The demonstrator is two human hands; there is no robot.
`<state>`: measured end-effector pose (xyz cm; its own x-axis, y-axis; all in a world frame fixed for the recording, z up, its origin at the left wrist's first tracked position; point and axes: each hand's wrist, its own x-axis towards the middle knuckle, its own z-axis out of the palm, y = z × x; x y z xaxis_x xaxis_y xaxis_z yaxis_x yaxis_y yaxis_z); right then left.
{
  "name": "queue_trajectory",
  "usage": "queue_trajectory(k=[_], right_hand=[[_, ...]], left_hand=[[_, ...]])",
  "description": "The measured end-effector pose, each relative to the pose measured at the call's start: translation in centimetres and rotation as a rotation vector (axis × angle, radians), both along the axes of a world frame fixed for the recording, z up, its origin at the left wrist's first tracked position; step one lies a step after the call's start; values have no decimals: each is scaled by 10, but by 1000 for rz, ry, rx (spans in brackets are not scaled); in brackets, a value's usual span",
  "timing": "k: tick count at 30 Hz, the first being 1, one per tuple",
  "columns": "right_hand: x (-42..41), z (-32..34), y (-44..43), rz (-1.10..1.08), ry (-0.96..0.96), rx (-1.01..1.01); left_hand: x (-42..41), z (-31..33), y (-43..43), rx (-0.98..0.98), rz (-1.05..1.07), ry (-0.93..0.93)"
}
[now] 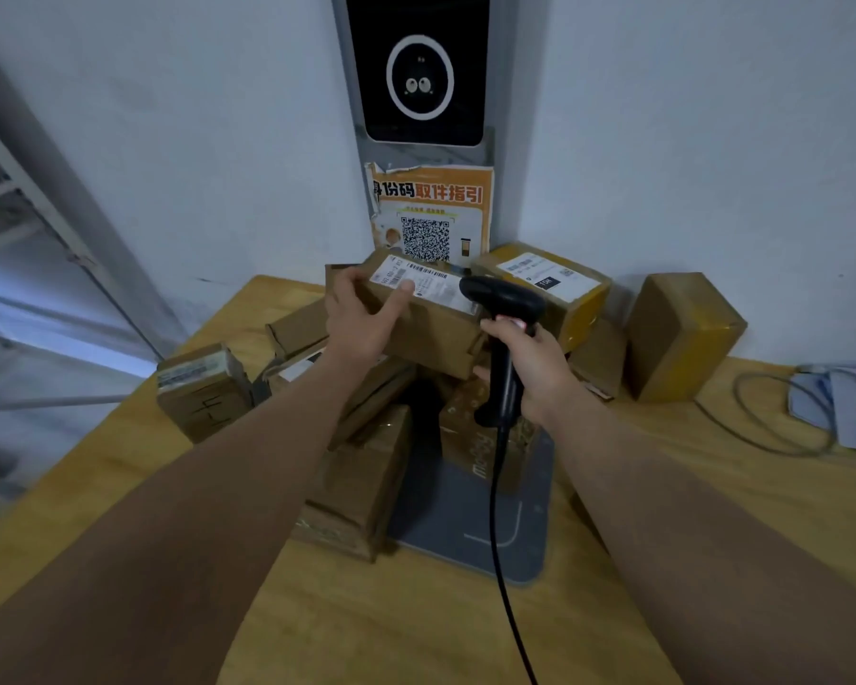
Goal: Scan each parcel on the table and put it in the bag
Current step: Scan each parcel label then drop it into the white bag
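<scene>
Parcel (436, 333) is being gripped endwise by left hand (366, 318) — scanner (505, 296) being clenched by right hand (534, 363) — likely light, stiff cardboard, best edge-held.

The orange poster (431, 195) on the wall reads 份码取件指引 in black and orange characters (its first character is torn away at the edge), above a QR code (426, 238). On the yellow-taped parcel (581, 309), a black patch (547, 282) reads 15H. The raised parcel (431, 333) bears a shipping label (423, 285) with a barcode; its small print is illegible.
</scene>
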<state>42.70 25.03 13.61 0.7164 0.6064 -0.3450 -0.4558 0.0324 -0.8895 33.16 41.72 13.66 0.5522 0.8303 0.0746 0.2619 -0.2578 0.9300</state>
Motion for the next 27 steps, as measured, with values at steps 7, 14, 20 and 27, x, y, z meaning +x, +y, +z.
queue_trajectory(k=[7,14,20,27], right_hand=[[-21,14,-30,-99,-67,25],[-77,11,-92,-123,-166,22],[-109,12,-153,-266,-82,75],[-133,22,-197,-249,-314,-239]], left_hand=[[-14,20,-35,-74,42,-146],[-50,40,-94,-280,-39,-302],[-86,41,-127,-388,-183,-188],[-121,42,-149,-442,-279,-123]])
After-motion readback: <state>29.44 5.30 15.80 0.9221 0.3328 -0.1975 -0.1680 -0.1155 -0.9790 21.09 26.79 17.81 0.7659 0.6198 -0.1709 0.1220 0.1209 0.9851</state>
